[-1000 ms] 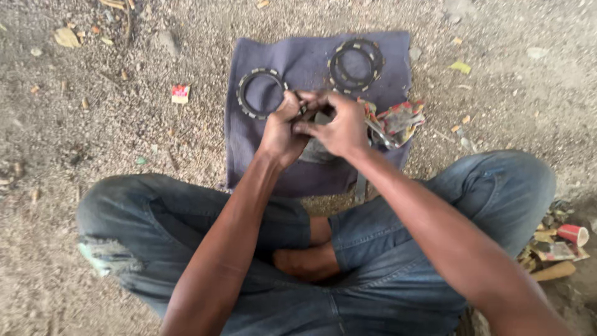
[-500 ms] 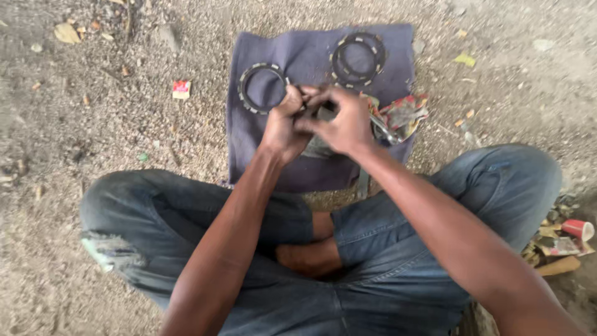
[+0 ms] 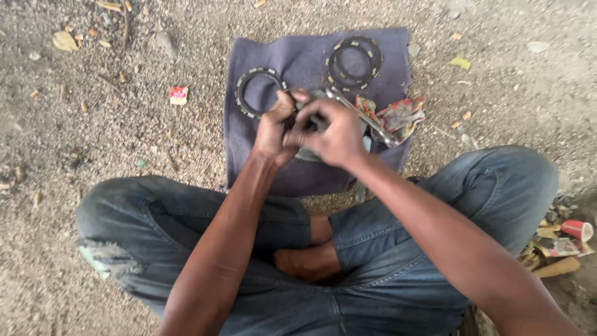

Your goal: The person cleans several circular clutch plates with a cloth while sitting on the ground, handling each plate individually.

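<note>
I sit cross-legged on gravel with a blue-grey cloth [image 3: 298,180] spread in front of me. My left hand [image 3: 273,127] and my right hand [image 3: 333,134] are pressed together over the cloth, both closed around a small dark metal part [image 3: 311,121] that they mostly hide. Two dark toothed rings lie on the cloth: one ring [image 3: 256,93] just beyond my left hand, another ring [image 3: 354,59] at the far right. A metal wrench [image 3: 367,118] lies angled beside my right hand.
A red patterned rag [image 3: 398,115] lies at the cloth's right edge. A small red packet [image 3: 178,94] sits on the gravel at left. Scrap wrappers and a red cup [image 3: 575,230] lie by my right knee. Dry leaves dot the ground.
My hands stay together on the part, shifting only slightly. The view has tilted a little, so the cloth sits marginally higher.
</note>
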